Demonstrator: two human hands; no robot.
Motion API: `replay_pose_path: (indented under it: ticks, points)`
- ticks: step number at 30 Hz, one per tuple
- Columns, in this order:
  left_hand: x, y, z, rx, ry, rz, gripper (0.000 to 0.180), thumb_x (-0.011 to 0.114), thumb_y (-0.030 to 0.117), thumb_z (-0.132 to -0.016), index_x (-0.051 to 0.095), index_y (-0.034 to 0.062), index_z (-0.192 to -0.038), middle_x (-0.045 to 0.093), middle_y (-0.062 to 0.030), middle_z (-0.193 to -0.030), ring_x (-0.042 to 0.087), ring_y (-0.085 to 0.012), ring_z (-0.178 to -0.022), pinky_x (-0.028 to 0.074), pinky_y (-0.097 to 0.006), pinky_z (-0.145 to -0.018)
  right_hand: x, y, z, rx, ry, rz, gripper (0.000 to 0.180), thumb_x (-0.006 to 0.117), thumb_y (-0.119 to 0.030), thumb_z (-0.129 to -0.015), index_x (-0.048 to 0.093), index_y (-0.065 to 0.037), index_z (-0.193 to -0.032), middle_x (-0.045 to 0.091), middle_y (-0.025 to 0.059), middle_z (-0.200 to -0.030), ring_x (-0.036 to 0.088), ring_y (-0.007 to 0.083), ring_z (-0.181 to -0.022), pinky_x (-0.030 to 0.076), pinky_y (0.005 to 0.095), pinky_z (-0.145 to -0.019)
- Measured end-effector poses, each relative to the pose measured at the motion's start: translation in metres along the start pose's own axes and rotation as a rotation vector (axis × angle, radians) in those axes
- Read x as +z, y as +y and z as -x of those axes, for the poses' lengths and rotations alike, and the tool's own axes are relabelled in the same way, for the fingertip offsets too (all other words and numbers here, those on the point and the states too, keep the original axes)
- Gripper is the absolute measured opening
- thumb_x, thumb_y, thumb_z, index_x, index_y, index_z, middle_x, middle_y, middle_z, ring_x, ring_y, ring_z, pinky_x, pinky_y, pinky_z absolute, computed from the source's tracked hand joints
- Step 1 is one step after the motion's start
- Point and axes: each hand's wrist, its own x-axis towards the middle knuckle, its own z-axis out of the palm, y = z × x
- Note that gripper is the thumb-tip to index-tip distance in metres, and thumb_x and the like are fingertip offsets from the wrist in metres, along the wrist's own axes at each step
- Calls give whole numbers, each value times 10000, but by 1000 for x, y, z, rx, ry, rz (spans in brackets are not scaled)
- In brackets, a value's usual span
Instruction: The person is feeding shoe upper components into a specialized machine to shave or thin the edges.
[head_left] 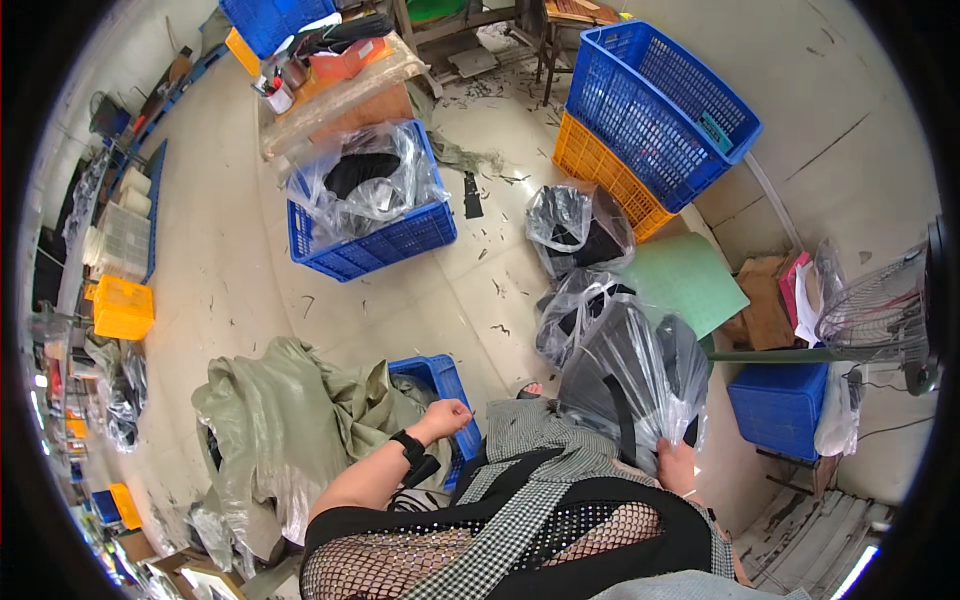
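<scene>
My right hand (676, 467) grips the gathered edge of a clear plastic bag (625, 375) with dark contents, at my right side. A black strip lies against the near side of this bag. My left hand (440, 421), with a black band at the wrist, is held over a blue crate (446, 377) with its fingers curled together. Whatever its fingertips may pinch is too small to make out. Beside that crate, on the left, a large olive-green sheet (270, 405) is draped over a heap.
Ahead stands a blue crate (375, 247) holding a plastic-lined black bundle. More bags of black material (578, 225) sit at the right, beside stacked blue (650, 110) and orange crates (605, 170). A fan (880, 310) stands far right. Dark scraps litter the floor.
</scene>
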Motion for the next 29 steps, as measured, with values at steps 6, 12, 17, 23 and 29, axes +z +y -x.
replay_pose_path:
  ticks: [6,12,17,23,29]
  points:
    - [-9,13,23,68,-42,-57,175,643,161,-843,652,2,-914,687,-67,-815,653,-134,-728,528,-271,-688,2,30,21,112,34,-116,339,563,-295,-896,615,37,-851,557,55,-609,527,170,-568,417,355,-548]
    - [-33,55,31,74,-221,-299,185,617,175,-867,654,11,-943,684,-61,-808,632,-135,-688,515,-289,-666,38,57,32,196,243,-170,322,619,-301,-866,604,14,-803,542,54,-558,502,151,-476,382,337,-457]
    - [-83,106,-31,52,-295,-485,203,607,180,-872,648,9,-972,677,-62,-806,624,-136,-701,509,-296,-678,64,16,11,361,278,-210,309,618,-280,-863,594,18,-786,513,39,-524,472,156,-435,358,340,-433]
    - [-174,111,-104,94,-289,-112,190,593,165,-888,634,-3,-969,669,-55,-796,625,-141,-713,512,-286,-697,84,-77,-35,590,322,-236,325,633,-300,-823,576,-9,-688,516,54,-516,478,161,-421,367,342,-427]
    - [-235,134,-119,-39,-234,-172,174,607,170,-888,629,5,-940,666,-61,-822,623,-131,-767,505,-280,-739,93,-128,-93,549,245,-319,342,623,-325,-847,581,-24,-690,518,53,-513,470,165,-409,366,339,-403]
